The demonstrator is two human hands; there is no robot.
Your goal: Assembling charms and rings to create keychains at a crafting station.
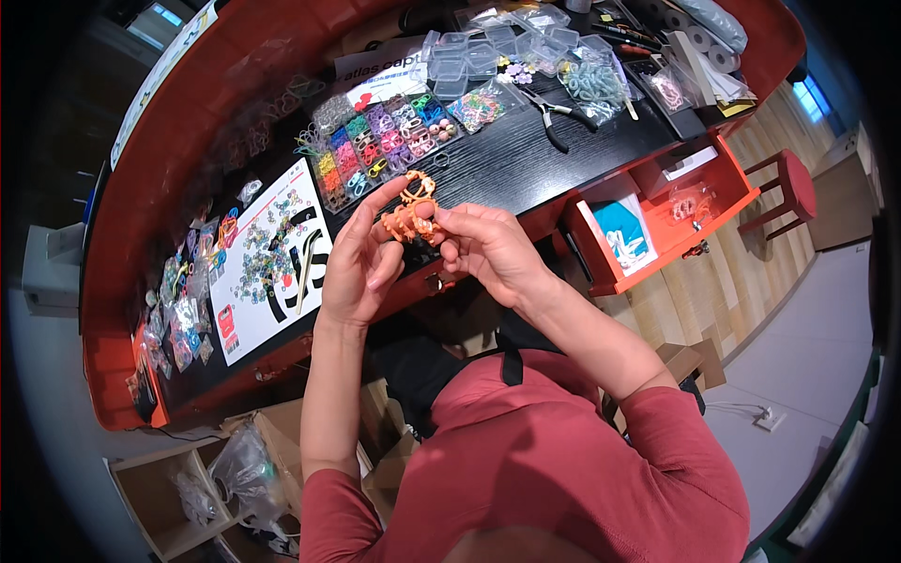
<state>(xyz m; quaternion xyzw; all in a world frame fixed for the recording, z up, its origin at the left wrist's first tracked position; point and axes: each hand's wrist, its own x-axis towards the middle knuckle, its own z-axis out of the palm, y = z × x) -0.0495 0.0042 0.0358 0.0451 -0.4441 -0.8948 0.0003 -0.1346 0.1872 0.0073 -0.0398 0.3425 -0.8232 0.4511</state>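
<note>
An orange bunch of small looped pieces (405, 222), chain-like in look, is held up between my two hands over the table's front edge. My left hand (358, 258) has its fingers bent around the bunch's left side, with the index finger stretched up beside the top loop. Thumb and fingers of my right hand (493, 249) pinch the right side of the same bunch. Small pale bits show among the orange loops; their kind is too small to tell. Just beyond my hands sits a clear compartment box (377, 141) of coloured clasps.
On the left, a white sheet (249, 324) carries many small coloured rings and tweezers (307, 267). Bagged parts (183, 314) lie beside it. Pliers (554, 117) and clear small boxes (479, 58) are farther back. At right, an open red drawer (657, 258) juts out near a red stool (793, 188).
</note>
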